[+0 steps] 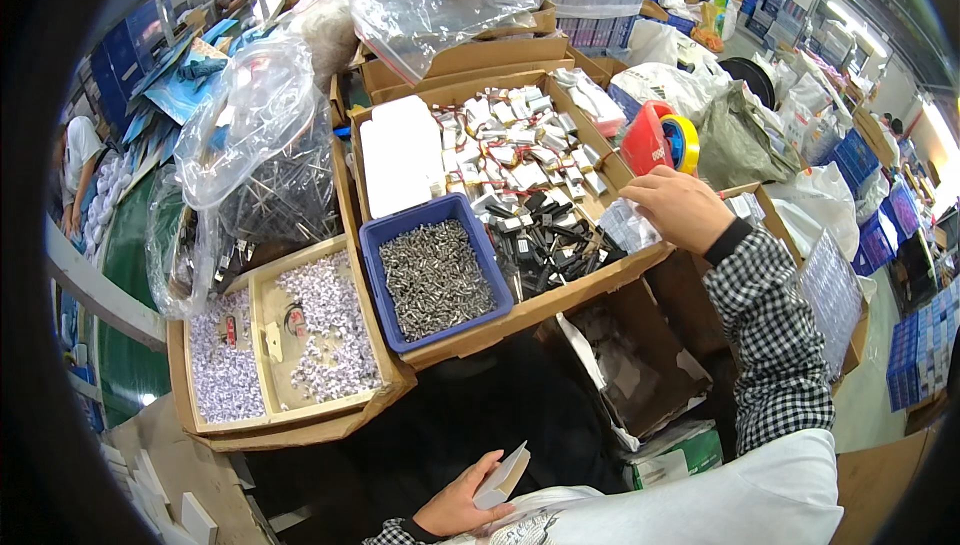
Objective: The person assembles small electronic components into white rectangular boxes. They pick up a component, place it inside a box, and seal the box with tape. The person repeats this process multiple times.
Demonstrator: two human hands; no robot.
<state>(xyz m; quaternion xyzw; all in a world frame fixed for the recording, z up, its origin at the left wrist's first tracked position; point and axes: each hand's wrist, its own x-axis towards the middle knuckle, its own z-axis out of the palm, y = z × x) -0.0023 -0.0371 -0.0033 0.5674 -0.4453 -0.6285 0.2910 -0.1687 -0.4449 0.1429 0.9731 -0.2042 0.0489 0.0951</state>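
Note:
Low and near my body, my left hand [462,503] is closed around a small white box [503,477], thumb on one side and fingers on the other. My right hand [682,207] reaches to the right end of a wide cardboard tray [590,283]. Its fingers are bent together over clear plastic pieces [627,226], and what they pinch is hidden. Left of it in the tray lie black plastic parts [555,245] with cables. Behind these are many small silver battery packs [520,135] with red wires. A blue bin [500,310] of small metal screws stands at the tray's left.
A divided box [258,355] of small white parts sits at the left. Behind it lies a clear bag [275,185] of black pieces. A red tape dispenser [647,138] with yellow tape stands beyond my right hand. Below the tray is an open carton [640,355].

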